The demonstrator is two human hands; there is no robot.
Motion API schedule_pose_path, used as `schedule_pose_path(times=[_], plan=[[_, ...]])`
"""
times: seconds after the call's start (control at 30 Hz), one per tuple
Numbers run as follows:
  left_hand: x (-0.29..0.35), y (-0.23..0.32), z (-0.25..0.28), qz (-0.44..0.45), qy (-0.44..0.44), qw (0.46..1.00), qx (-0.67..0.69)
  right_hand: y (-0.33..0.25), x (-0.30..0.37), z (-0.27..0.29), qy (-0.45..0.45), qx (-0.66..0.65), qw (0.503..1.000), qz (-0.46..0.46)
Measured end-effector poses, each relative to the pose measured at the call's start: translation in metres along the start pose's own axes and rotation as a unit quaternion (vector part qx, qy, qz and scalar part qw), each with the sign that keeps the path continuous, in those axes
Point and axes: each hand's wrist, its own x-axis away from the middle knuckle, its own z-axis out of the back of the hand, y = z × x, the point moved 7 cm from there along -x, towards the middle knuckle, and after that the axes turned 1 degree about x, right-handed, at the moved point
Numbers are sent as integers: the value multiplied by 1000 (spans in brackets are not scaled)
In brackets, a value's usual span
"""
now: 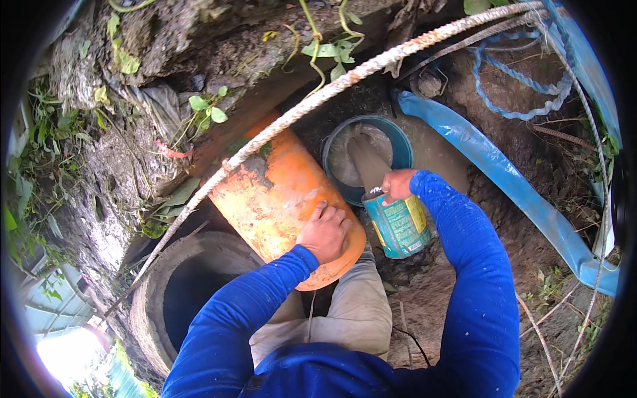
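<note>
My right hand point(400, 184) grips a green and yellow tin can point(399, 229) at its rim. The can is tipped, and a stream of muddy water point(368, 159) pours from its mouth into a dark teal bucket point(405, 149). Murky liquid shows inside the bucket. My left hand point(325, 232) lies on the curved side of a wide orange pipe point(285, 189), its fingers slightly bent and not wrapped around it. Mud stains the pipe, which leans at a slant with its near end above my legs.
At the lower left is a round concrete ring point(149, 298) with a dark opening. A rusty rebar point(318, 99) crosses diagonally overhead. A blue plastic sheet point(491, 152) runs down the right, near a twisted blue rope point(511, 83). A rocky earth bank point(146, 40) rises at the far left.
</note>
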Motion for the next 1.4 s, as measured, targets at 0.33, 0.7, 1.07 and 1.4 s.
schedule_pose_path(times=[0.33, 0.7, 1.07, 1.4], plan=[[-3, 2, -1, 4, -11, 1000, -25, 33, 2, 27, 17, -89, 995, -46], [-5, 6, -7, 14, -56, 997, -55, 57, 1, 13, 192, -81, 977, 38], [-9, 6, -8, 4, -43, 997, -64, 68, 95, -122, 240, -109, 963, 60], [-13, 7, -7, 24, -72, 994, -84, 210, 105, -248, 459, -298, 815, -191]])
